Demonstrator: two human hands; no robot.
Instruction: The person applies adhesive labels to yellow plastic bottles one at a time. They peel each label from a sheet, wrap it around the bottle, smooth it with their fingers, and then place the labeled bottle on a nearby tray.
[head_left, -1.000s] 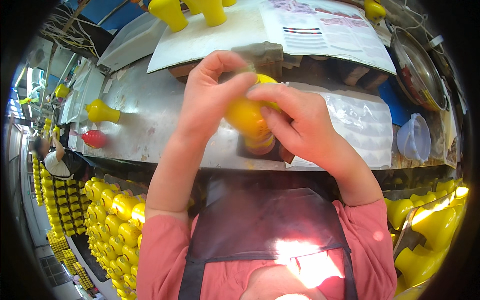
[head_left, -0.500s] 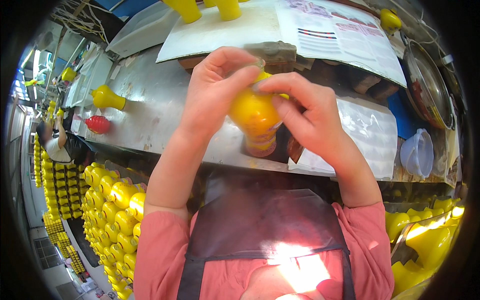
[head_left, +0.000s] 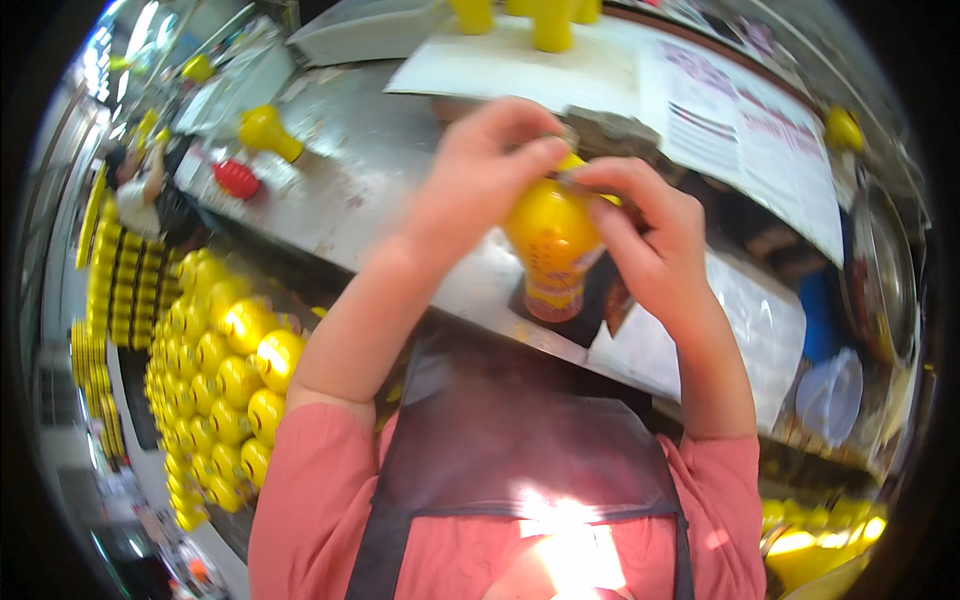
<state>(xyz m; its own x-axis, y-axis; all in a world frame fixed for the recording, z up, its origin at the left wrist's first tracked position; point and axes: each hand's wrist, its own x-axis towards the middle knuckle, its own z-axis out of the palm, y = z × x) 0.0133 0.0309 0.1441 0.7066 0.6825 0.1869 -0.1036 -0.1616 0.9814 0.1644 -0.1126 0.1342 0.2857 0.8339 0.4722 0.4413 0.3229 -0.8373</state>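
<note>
A glossy yellow vase-shaped bottle (head_left: 552,228) stands upright at the bench's near edge, with print on its body and a darker patterned band round its foot. My left hand (head_left: 490,170) is closed at the top of the bottle, thumb and fingers pinching around its mouth. At the neck and shoulder, the bent fingers and thumb of my right hand (head_left: 650,220) press on the bottle from the right side. Fingers partly cover the neck, so any small piece between them cannot be made out.
On the metal bench (head_left: 350,120) lie a yellow bottle (head_left: 268,132) and a red ribbed object (head_left: 236,179). More yellow bottles stand on a white board (head_left: 610,75). A translucent tub (head_left: 830,398) sits at right. Stacked yellow bottles (head_left: 235,380) fill the lower left; a person works beyond.
The view has turned, so the bench slants more and its things appear shifted right. Both hands stay at the bottle's neck, with little change in their grip.
</note>
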